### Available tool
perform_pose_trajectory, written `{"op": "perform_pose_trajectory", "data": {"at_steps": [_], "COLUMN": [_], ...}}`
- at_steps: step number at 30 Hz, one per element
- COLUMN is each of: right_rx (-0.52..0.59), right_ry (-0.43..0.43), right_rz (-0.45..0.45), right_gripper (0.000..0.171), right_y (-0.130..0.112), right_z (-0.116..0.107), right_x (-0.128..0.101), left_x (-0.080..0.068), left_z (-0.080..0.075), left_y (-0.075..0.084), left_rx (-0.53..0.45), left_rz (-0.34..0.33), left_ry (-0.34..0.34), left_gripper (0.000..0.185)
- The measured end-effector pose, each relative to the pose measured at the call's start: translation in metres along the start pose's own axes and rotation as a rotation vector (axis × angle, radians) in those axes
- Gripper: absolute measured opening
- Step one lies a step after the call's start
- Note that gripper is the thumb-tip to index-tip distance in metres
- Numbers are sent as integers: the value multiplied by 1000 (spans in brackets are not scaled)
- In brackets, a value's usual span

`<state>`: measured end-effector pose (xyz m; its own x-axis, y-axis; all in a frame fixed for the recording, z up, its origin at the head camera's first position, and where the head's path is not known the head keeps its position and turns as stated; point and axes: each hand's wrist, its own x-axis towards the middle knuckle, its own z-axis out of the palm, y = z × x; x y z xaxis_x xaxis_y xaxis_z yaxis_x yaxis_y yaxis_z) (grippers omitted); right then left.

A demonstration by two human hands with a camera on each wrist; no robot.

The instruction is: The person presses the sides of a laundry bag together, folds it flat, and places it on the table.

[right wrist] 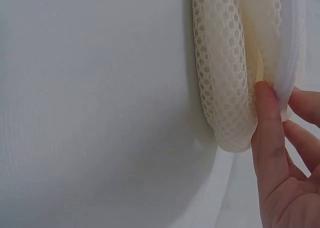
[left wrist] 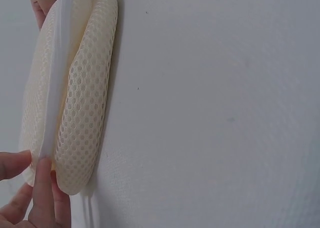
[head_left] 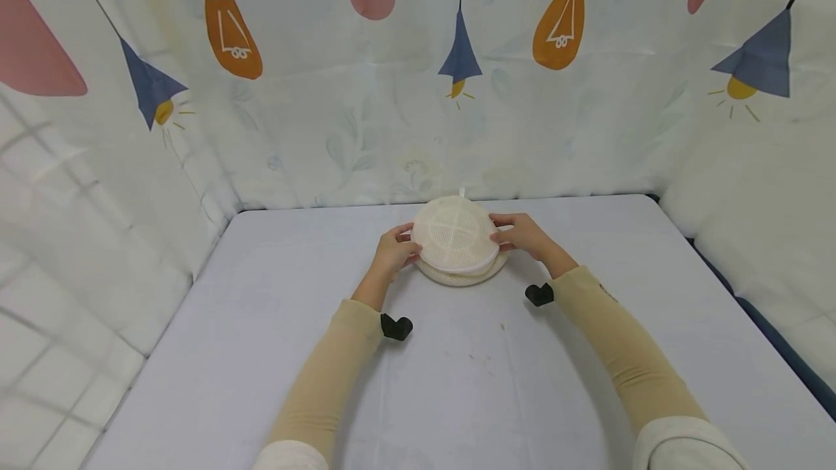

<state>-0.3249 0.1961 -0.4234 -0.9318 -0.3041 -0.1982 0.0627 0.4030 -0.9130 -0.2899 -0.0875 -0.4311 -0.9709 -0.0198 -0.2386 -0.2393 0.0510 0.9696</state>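
A round cream mesh pouch (head_left: 455,238) lies on the pale table (head_left: 457,376), far centre. It has a domed upper half with a white zip band, sitting on a flatter lower ring. My left hand (head_left: 406,245) pinches the upper half's left edge, and my right hand (head_left: 501,236) pinches its right edge. In the left wrist view the mesh pouch (left wrist: 82,102) shows edge-on, and my left hand's fingers (left wrist: 42,198) grip the white band. The right wrist view shows the mesh pouch (right wrist: 225,72) with my right hand's fingers (right wrist: 267,138) curled at the gap between the halves.
A white curtain (head_left: 366,129) printed with lamps and bulbs walls the table at the back and both sides. Small black mounts (head_left: 395,326) (head_left: 539,294) sit under my wrists. A little white loop (head_left: 461,192) sticks up at the pouch's far edge.
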Motion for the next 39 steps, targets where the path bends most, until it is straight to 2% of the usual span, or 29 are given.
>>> {"op": "perform_pose_trajectory", "data": {"at_steps": [14,21,29,39], "right_rx": [-45,-43,-46,-78], "right_ry": [18,18,21,38], "right_rz": [68,84,74,91], "right_gripper": [62,64,63,63], "right_y": [-8,-6,-6,-9], "right_z": [1,1,3,7], "right_x": [0,2,2,0], "left_x": [1,1,2,5], "left_z": [1,1,1,4], "left_y": [3,5,5,4], "left_rx": [28,40,35,134], "left_rz": [-28,-50,-44,-15], "left_ry": [15,9,10,21], "left_gripper": [61,60,64,63]}}
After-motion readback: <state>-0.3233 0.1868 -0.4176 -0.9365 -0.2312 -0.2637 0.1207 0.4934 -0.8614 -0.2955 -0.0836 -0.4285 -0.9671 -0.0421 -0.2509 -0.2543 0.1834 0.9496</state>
